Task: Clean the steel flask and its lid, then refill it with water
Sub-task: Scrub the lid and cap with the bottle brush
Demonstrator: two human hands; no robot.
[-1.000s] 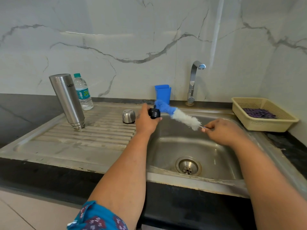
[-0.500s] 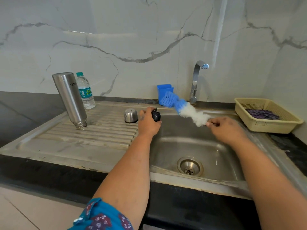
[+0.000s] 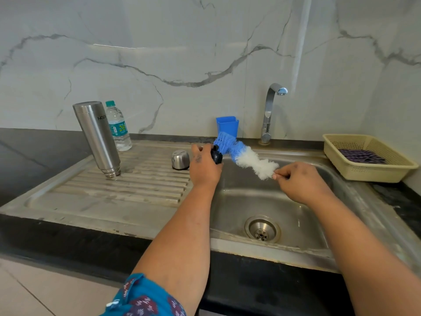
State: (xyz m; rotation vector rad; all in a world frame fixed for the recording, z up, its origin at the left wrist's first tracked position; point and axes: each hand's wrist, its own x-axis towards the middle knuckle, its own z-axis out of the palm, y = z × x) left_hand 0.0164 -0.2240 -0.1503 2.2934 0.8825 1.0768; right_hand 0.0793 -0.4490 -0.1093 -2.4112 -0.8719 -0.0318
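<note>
Near frame centre the left hand (image 3: pixel 205 166) is gripping a small black stopper (image 3: pixel 216 156) while the right hand (image 3: pixel 296 179) is pinching the soft, bendy brush (image 3: pixel 248 159), leaving the rigid, likely slippery steel flask (image 3: pixel 96 137) inverted upper left on the draining board (image 3: pixel 127 190), best grasped mid-body.

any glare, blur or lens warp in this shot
Head view: a bright glare streak crosses the marble wall above the flask; wide-angle warp leans the flask and bows the counter edge; the brush between left hand and right hand looks slightly soft; the rest is sharp.
</note>
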